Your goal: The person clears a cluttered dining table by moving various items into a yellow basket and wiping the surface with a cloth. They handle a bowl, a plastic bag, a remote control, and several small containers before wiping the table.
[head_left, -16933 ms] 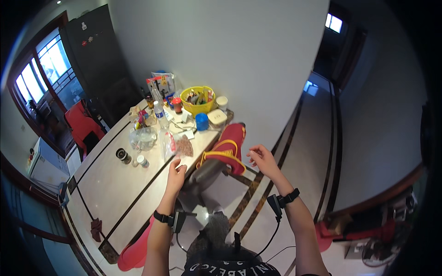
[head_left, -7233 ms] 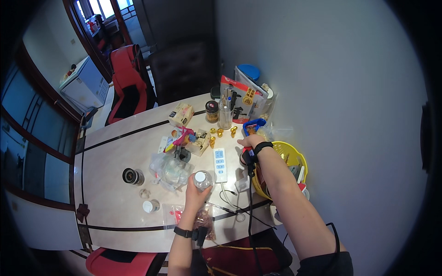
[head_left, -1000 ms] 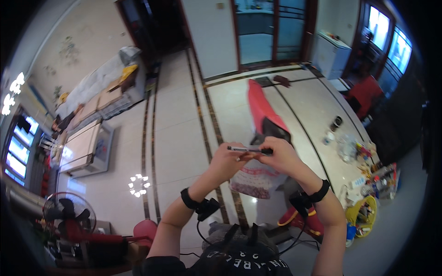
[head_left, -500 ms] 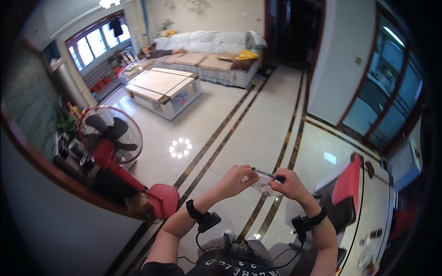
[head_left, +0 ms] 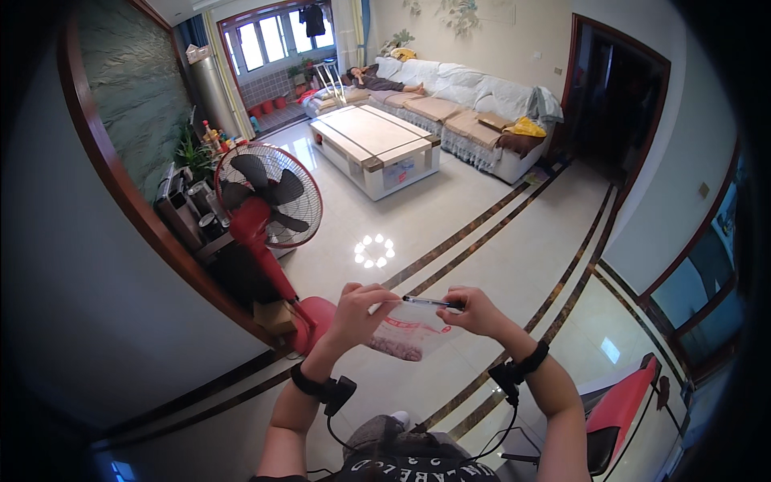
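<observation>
In front of me, at chest height, a pen (head_left: pixel 430 301) with a clear barrel and dark ends lies nearly level between my hands. Below it hangs a clear plastic bag (head_left: pixel 401 328) with red print and small pinkish-brown pieces gathered at its bottom. My left hand (head_left: pixel 360 315) is closed, pinching the bag's upper left edge beside the pen's left end. With closed fingers, my right hand (head_left: pixel 475 312) grips the dark right end of the pen, near the bag's upper right corner. Whether those fingers also pinch the bag is hard to make out.
A red standing fan (head_left: pixel 269 197) is at my left. Ahead are a low table (head_left: pixel 377 136) and a long covered sofa (head_left: pixel 450 112), where a person (head_left: pixel 381 83) lies. A red-backed chair (head_left: pixel 622 406) stands at the lower right.
My view has swung left, so the room has shifted to the right. The bag now faces me more fully, showing its print and contents. Both hands keep their hold.
</observation>
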Demonstrator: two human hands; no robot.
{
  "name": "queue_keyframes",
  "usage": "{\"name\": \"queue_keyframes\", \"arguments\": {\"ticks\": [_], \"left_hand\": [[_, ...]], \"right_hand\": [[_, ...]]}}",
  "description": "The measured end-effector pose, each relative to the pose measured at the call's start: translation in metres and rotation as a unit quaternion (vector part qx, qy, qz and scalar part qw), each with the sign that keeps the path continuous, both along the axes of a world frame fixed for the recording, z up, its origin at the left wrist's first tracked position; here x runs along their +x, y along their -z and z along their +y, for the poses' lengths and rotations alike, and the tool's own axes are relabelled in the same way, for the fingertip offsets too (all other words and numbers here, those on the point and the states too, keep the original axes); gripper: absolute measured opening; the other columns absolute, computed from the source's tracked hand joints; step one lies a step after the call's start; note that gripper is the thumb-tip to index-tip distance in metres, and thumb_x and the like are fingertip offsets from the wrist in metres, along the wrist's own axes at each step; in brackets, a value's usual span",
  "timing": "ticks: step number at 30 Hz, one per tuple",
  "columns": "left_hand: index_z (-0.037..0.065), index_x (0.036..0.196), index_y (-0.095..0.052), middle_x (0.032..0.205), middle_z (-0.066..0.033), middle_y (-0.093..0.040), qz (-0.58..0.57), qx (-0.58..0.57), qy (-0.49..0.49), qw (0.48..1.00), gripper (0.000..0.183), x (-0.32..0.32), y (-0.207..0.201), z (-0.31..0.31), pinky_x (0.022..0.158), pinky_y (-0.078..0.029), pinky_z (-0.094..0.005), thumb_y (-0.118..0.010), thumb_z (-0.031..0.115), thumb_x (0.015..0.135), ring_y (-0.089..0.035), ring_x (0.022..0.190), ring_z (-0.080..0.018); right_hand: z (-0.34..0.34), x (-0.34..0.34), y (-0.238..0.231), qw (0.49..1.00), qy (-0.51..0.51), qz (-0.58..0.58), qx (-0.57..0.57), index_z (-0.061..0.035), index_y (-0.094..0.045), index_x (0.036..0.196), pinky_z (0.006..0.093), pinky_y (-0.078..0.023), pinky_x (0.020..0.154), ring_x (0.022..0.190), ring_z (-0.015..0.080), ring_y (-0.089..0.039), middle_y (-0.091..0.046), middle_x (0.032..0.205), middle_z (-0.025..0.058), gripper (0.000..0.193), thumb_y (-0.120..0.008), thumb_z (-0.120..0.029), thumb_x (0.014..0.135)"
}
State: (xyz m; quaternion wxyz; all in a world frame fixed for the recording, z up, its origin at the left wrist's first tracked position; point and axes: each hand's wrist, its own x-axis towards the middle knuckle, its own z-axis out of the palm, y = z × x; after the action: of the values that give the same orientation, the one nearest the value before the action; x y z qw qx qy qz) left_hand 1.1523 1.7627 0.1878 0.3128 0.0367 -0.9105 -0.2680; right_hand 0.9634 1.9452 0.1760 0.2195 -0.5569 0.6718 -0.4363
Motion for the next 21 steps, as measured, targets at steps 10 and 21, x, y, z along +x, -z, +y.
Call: {"name": "queue_keyframes", "arguments": {"ticks": [10,21], "left_hand": [[0.003,0.087,-0.068,0.081,-0.0059,-0.067,-0.027,0.033,-0.07,0.997,0.012,0.04,-0.005,-0.002,0.078,-0.039,-0.0311,-0.058,0.01,0.087,-0.062,0.075,-0.0211],[0.007,0.087,-0.069,0.082,-0.0032,-0.069,0.004,0.047,-0.064,0.997,0.012,0.035,0.006,-0.008,0.068,-0.039,-0.0299,-0.061,0.016,0.088,-0.059,0.06,-0.0174]], "right_hand": [[-0.011,-0.016,-0.001,0.998,-0.04,0.041,-0.007,0.0019,-0.064,0.081,0.0307,-0.042,0.059,0.062,0.0167,-0.051,-0.053,0.071,0.0085,0.02,-0.071,-0.017,0.08],[0.002,-0.034,0.0,1.0,-0.005,0.02,-0.01,0.0014,-0.063,0.078,0.0275,-0.041,0.058,0.063,0.0128,-0.049,-0.054,0.07,0.0055,0.02,-0.071,-0.017,0.082]]}}
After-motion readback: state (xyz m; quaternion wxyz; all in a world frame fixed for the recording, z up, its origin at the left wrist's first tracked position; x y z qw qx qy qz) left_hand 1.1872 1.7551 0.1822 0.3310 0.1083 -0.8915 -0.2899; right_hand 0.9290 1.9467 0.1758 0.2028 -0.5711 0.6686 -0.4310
